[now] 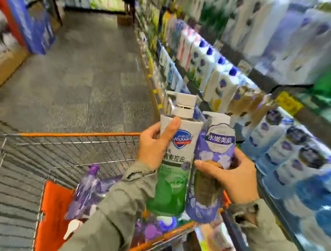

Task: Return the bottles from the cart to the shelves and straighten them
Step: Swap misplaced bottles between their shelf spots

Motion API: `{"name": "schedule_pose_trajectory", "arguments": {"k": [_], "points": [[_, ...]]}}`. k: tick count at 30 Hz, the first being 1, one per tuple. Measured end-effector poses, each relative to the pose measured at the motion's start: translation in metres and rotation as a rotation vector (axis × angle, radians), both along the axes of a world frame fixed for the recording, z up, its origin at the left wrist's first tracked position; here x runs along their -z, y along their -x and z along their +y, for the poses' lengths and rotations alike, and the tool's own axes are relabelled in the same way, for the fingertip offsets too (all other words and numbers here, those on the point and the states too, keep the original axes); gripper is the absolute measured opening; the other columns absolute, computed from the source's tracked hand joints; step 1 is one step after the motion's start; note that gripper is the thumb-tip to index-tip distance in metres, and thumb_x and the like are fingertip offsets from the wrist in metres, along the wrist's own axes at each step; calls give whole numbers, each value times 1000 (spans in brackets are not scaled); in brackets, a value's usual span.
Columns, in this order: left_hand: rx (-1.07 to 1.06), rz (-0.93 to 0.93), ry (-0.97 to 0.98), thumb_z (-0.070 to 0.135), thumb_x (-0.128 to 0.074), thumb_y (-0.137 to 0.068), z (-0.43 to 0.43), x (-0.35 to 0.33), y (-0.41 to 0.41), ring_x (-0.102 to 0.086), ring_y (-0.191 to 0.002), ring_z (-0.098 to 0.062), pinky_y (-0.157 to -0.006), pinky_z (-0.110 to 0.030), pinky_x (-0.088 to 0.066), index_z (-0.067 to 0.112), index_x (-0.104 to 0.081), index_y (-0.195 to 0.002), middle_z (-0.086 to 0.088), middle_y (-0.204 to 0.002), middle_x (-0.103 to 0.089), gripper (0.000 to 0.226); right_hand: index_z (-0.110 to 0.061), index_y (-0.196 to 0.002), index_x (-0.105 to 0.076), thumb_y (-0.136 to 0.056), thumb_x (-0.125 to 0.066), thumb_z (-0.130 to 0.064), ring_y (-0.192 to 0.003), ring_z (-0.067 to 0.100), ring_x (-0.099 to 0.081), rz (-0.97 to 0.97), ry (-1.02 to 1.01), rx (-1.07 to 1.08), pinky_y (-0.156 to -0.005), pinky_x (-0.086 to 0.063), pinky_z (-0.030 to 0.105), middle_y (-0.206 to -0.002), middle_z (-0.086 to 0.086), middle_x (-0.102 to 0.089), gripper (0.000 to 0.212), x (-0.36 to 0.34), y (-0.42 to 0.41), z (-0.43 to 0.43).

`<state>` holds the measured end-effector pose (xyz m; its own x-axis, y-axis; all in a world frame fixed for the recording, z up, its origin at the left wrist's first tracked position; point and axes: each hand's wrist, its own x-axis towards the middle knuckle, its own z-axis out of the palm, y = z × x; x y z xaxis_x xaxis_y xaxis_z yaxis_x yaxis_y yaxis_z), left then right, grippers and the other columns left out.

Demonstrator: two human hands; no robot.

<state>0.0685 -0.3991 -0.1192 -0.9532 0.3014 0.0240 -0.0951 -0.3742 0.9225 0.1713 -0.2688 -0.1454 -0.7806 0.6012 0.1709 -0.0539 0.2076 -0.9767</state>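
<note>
The left hand is gripping a white and green plastic pump bottle with a blue shield logo, the thumb lying across its white upper front and the fingers wrapping round the far side. The right hand is gripping a purple and white plastic pump bottle with a flower pattern, the thumb pressing across its middle and the fingers curling behind it. Both bottles are standing upright in the air, side by side and touching or nearly touching, above the near right corner of a wire shopping cart with an orange rim. Grey sleeves are covering both forearms.

Inside the cart, a clear purple bottle is lying tilted against an orange plastic flap, and more purple and white items are lying blurred beneath the held bottles. Long store shelves are running along the right side of the aisle, just beside the cart, crowded with rows of bottles; a row of white bottles with blue caps is standing on the middle level, and darker blue packs are sitting lower down near the right hand. A grey tiled floor is stretching ahead down the aisle; the picture is blurring towards its edges
</note>
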Motion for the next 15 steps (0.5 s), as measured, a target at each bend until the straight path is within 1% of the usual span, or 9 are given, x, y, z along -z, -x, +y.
{"name": "schedule_pose_trajectory", "arguments": {"k": [4,5,7,10,11,13,15], "points": [[66,38,13,18,-57,-90,7,-29,-31,-63,-53,-5,-53,-20,-54,9,-64,-77,4,-58,-69,17,-22,-97,-69,-40,-94,-45,-85,7,-69,16,-58,61,-77,-53,25,-91,-10,-75,66,-31,-41,2],[83,44,8,19,-57,-90,10,-36,-38,-63,-53,-5,-53,-20,-54,9,-65,-77,4,-58,-69,17,-22,-96,-69,-42,-94,-44,-84,6,-69,34,-61,75,-76,-53,24,-91,-11,-75,63,-37,-51,3],[118,65,-8,19,-57,-89,15,-48,-52,-63,-53,-6,-52,-21,-54,9,-65,-77,3,-59,-70,18,-21,-96,-69,-43,-90,-36,-83,5,-69,60,-78,106,-76,-52,23,-90,-10,-75,59,-50,-68,6],[176,104,-46,15,-56,-91,24,-66,-72,-64,-54,-5,-52,-20,-53,8,-65,-77,3,-60,-70,18,-18,-98,-69,-43,-87,-27,-81,0,-68,107,-96,108,-72,-52,15,-89,-16,-74,59,-68,-90,10],[185,110,-53,14,-55,-91,27,-70,-78,-64,-54,-4,-52,-19,-52,9,-64,-77,3,-60,-70,18,-18,-98,-69,-42,-89,-26,-81,1,-68,111,-109,119,-72,-52,16,-89,-15,-74,60,-71,-97,13],[200,109,-51,15,-55,-91,35,-77,-90,-64,-54,-4,-51,-18,-51,8,-65,-78,4,-59,-70,18,-20,-97,-69,-40,-95,-28,-84,7,-69,117,-115,154,-76,-54,25,-90,-11,-75,63,-76,-109,19],[225,111,-39,18,-57,-90,45,-83,-102,-65,-54,-6,-51,-19,-52,8,-66,-78,2,-60,-70,18,-18,-98,-70,-41,-95,-34,-85,10,-70,137,-101,186,-77,-54,30,-92,-7,-75,65,-78,-123,28]]}}
